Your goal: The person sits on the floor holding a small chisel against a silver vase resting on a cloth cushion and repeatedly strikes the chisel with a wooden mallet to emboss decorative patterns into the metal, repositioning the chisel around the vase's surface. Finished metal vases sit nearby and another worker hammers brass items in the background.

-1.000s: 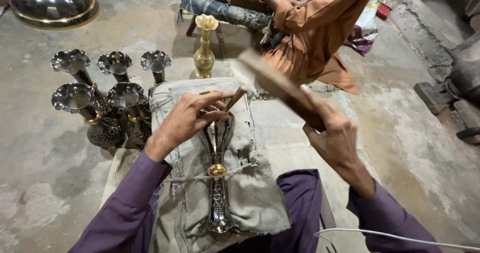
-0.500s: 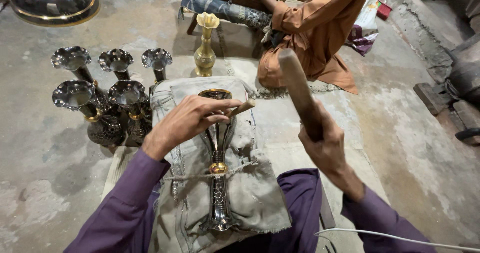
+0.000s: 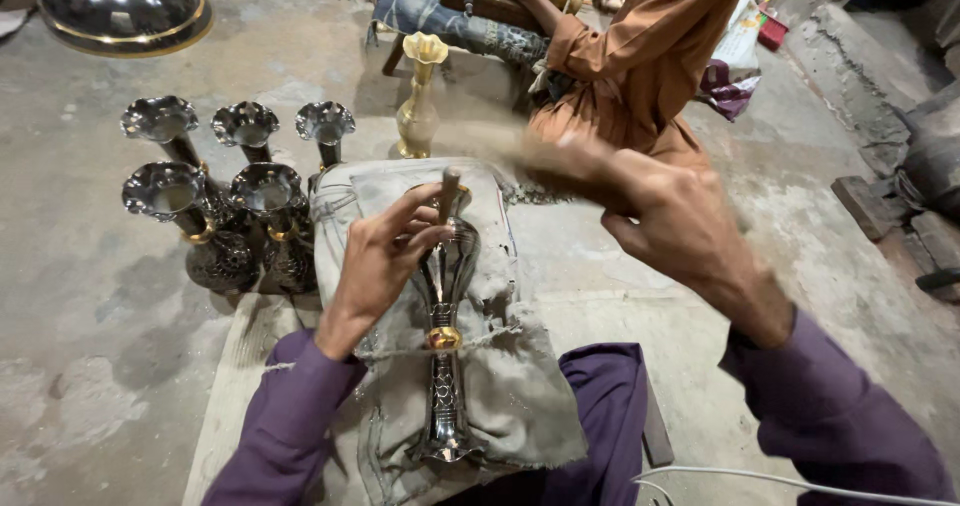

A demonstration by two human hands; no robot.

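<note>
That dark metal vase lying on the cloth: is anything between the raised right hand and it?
Yes. The left hand holds a small rod-like tool upright on the vase, right under the raised right hand. That hand's wooden stick is blurred. Nothing else stands between them.

Vase (image 3: 445, 356) on the lap: polished dark metal, mirror-glossy, w/ a bright gold band at the neck & fine scale-like relief near the foot; it lies on coarse grey-beige cloth (image 3: 500, 386), matt, frayed at the edges. Upright vases (image 3: 215, 201) beside it look the same glossy dark metal w/ gold rings, the lone vase (image 3: 420, 101) behind is shiny gold-coloured metal, & the big bowl (image 3: 125, 6) is dark gloss w/ a gold rim. Floor (image 3: 90, 366) is rough, dusty, matt concrete; purple sleeves (image 3: 285, 426) are smooth matt fabric.
</note>
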